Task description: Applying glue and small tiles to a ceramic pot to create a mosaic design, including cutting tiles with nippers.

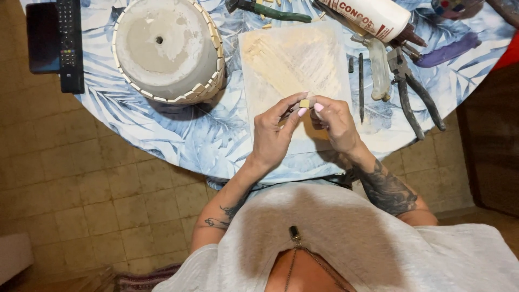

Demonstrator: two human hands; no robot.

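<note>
A small tan mosaic tile (305, 103) is pinched between the fingertips of my left hand (273, 135) and my right hand (335, 123). Both hands hover over a pale board smeared with yellowish glue (286, 59). To the left stands an upturned grey plant pot (165, 46) with a band of small pale tiles stuck around its rim. Right of the board lies a thin dark pointed tool (361, 86).
A round table with a blue leaf-print cloth (178, 130) carries pliers (413, 94), a white glue cartridge in a gun (373, 19), a green-handled tool (275, 11), a purple item (448, 51) and a remote on a dark tablet (67, 43). Tan floor tiles lie at the left.
</note>
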